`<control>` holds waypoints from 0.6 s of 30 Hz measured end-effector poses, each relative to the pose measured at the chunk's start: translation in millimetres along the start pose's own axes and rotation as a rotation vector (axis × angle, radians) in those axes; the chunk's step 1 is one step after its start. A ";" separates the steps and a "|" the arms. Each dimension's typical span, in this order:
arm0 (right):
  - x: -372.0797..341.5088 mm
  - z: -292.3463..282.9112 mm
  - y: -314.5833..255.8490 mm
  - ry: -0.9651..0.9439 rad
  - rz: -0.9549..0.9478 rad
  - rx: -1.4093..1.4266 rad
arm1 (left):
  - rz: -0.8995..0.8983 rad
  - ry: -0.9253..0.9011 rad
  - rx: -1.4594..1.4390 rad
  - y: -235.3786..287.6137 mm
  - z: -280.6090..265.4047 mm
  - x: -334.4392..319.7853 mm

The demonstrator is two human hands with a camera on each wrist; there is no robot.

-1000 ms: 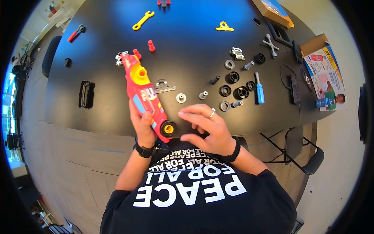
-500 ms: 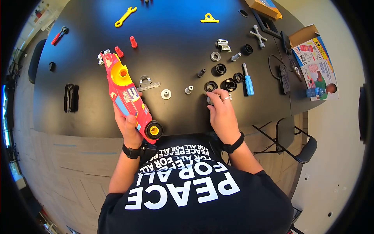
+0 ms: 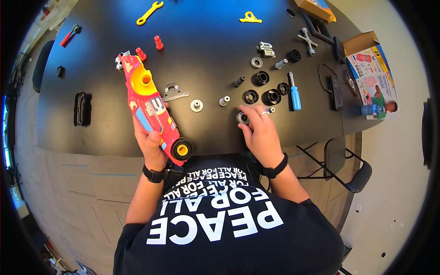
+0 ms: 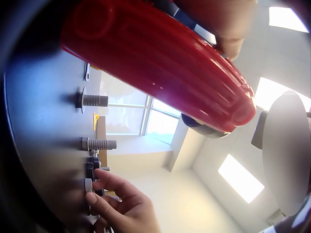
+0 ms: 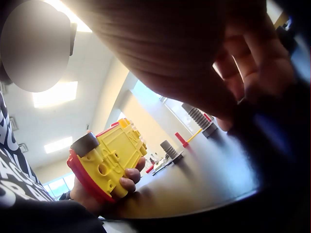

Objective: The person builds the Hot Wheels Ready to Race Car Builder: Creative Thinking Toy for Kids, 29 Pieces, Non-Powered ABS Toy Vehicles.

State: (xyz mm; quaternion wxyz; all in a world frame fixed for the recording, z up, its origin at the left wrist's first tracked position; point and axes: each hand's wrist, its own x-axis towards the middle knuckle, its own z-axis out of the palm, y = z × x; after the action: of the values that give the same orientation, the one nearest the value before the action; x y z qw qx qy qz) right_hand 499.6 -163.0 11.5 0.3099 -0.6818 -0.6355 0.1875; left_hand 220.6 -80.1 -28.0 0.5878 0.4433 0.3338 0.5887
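Observation:
My left hand (image 3: pixel 150 145) grips a red toy race car (image 3: pixel 158 120) by its side, above the table's near edge. A black wheel with a yellow hub (image 3: pixel 182 150) is fitted at the car's near end, and a yellow cockpit (image 3: pixel 139 84) shows on top. The right wrist view shows the yellow underside (image 5: pixel 112 154) with fingers wrapped at its edge. Further right, my right hand (image 3: pixel 263 140) pinches a small grey ring (image 3: pixel 242 118) between thumb and fingertips, low over the tabletop. In the left wrist view the same ring (image 4: pixel 88 185) stands edge-on between the fingertips.
Black wheels (image 3: pixel 271 96), grey bolts (image 3: pixel 224 101) and another grey ring (image 3: pixel 256 63) lie around the right hand. Beyond are a blue screwdriver (image 3: pixel 294 94), a silver cross wrench (image 3: pixel 307 42) and a box (image 3: pixel 373 68). A grey flanged piece (image 3: pixel 196 106) lies beside the car.
My right hand has moved right from beside the car to the loose parts, taken hold of the grey ring and drawn it slightly left. The left hand still holds the car.

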 end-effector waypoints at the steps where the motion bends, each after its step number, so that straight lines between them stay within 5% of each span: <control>1: -0.5 2.0 -0.2 -0.006 -0.005 -0.009 | -0.002 0.001 -0.003 0.8 0.7 0.2; 9: 1.8 -1.9 -10.1 -0.029 0.046 0.044 | 0.002 -0.002 -0.023 -0.9 -1.7 -0.2; 18: 12.4 8.8 -0.9 -0.006 -0.235 0.053 | 0.029 0.014 -0.014 -10.8 -8.5 1.0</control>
State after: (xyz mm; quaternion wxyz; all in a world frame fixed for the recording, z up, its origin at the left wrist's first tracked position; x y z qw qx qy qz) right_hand 494.7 -149.2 7.4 0.3457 -0.5936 -0.7068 0.1690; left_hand 217.1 -77.0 -41.0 0.5801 0.4397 0.3273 0.6026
